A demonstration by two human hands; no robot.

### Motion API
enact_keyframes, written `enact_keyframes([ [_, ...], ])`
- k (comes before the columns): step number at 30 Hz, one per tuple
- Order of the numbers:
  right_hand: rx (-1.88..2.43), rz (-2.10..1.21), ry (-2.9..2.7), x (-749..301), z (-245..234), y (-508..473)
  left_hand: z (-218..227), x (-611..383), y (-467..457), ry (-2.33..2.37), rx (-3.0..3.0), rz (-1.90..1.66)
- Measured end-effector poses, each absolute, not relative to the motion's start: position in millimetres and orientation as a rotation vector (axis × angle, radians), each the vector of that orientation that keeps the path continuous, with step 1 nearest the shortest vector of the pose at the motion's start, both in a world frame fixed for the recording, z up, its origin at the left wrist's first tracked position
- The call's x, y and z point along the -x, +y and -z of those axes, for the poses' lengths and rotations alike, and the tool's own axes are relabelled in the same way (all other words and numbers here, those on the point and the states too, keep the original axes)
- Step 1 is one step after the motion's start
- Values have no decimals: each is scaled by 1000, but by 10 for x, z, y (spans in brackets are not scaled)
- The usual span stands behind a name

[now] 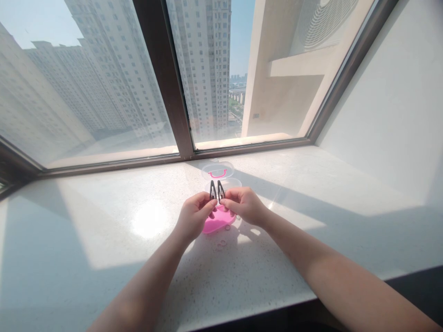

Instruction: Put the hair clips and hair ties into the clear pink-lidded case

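Fingers (pixel 209 206) pinched, your left hand (pixel 194 216) holds one dark hair clip (pixel 212 185), your right hand (pixel 247 205) a second clip (pixel 219 185). A pink tray (pixel 216 225) shows at six o'clock from both.

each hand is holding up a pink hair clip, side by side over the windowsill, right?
Not quite: the hair clips are black, not pink, as the head view shows. The left hand and right hand do each hold one, side by side over the windowsill.

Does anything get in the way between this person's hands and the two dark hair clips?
Nothing visible does. The left hand pinches the left clip directly, and the right hand pinches the right clip. The pink tray lies below, not between.
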State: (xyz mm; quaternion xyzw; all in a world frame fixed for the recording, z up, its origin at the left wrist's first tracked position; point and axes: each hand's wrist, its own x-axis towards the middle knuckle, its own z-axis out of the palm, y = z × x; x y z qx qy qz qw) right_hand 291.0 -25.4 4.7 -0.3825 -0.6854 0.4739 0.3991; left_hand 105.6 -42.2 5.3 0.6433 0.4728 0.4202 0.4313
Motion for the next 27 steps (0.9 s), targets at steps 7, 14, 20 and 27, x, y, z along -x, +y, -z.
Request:
enact_keyframes([
  [7, 964, -1196, -1731, -2912, -40, -252, -43, -1051, -413, 1162, -1597, -1055],
  [14, 958, -1186, -1738, -2914, -22, -251, -50, -1051, -419, 1158, -1593, -1053],
  [20, 959, -1167, -1761, -2915, -36, -253, -54, -1055, -424, 1165, -1597, -1053],
  [27, 958, -1161, -1764, -2914, -28, -254, -69, -1059, -418, 1167, -1592, -1049],
])
